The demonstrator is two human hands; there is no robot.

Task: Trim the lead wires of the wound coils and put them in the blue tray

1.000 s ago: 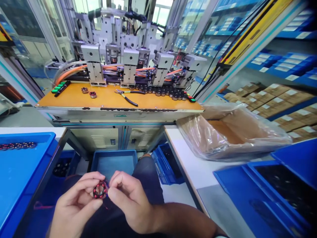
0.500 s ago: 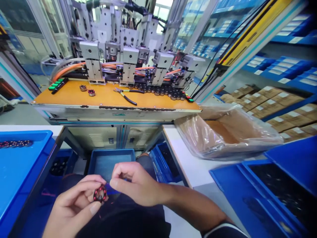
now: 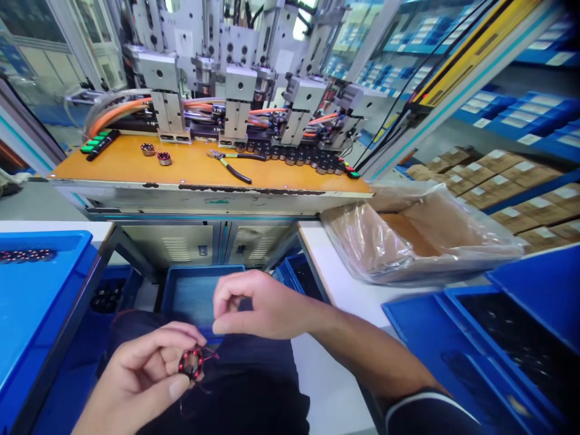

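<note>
A ring [image 3: 184, 361] is pinched by the left hand [image 3: 147, 368]; the right hand [image 3: 260, 305], at its two o'clock, is curled, grip unclear.

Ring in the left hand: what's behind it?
Dark trousers show beyond the ring, and the left hand grips its left side. The ring's far face is turned away, and whatever the hand covers can't be seen.

Left hand [image 3: 142, 374] low, thumb and fingers in a pinch grip. Right hand [image 3: 258, 305] farther out, apart from it, fingers curled, tips partly hidden. Right forearm [image 3: 357, 344] slants in from dark sleeve [image 3: 421, 417].
</note>
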